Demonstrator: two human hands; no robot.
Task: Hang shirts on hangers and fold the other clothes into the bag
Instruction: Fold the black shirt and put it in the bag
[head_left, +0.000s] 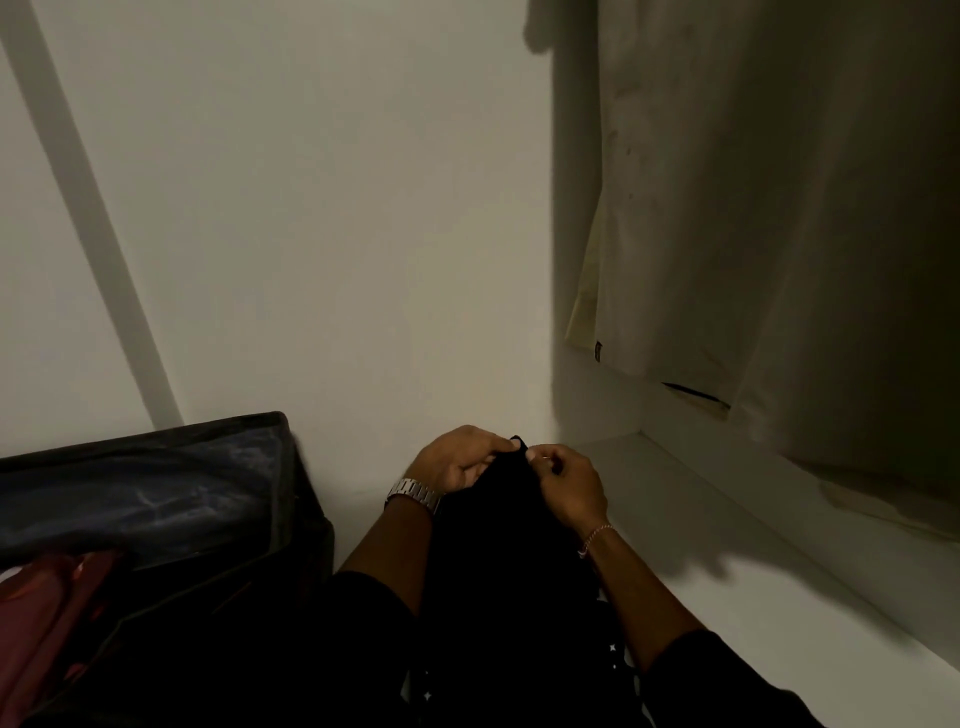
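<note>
Both hands (457, 460) (569, 486) grip black garment (498, 545), white shelf (727, 519), white wall (337, 234)

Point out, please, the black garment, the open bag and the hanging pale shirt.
black garment (498, 545): head view, on its middle, below the pinching hands.
open bag (156, 483): head view, on its dark blue lining.
hanging pale shirt (753, 234): head view, on its front panel.

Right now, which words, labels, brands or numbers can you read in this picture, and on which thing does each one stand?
No text can be read.
Small dark tag on the hem of the pale hanging shirt: too small and blurred to read.
Wristwatch by the left hand: only its metal band shows.
Black garment, dark bag: no print visible.
</note>
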